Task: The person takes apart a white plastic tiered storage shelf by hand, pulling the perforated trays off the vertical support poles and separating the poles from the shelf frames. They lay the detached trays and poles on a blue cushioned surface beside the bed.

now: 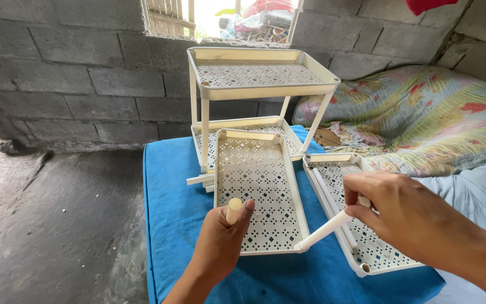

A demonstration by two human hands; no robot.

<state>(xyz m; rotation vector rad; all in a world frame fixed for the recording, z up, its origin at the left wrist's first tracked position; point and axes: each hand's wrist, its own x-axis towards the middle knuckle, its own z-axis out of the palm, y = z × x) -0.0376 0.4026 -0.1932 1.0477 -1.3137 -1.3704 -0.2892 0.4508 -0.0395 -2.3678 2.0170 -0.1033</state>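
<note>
Head view: left hand (219, 243) gripping a cream tube (233, 211) upright, right hand (392, 211) pinching a second tube (326, 229) into the perforated tray (257, 188) corner on the blue table (175, 214); seeming light, stiff, smooth plastic, best grasped mid-length.

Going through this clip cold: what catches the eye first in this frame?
Front and centre, a cream perforated tray lies on a blue mat, with the left hand gripping one cream post at its near left corner and the right hand holding a slanted post at its near right corner. Behind stands a two-tier rack against the grey block wall; another tray lies at right.
</note>
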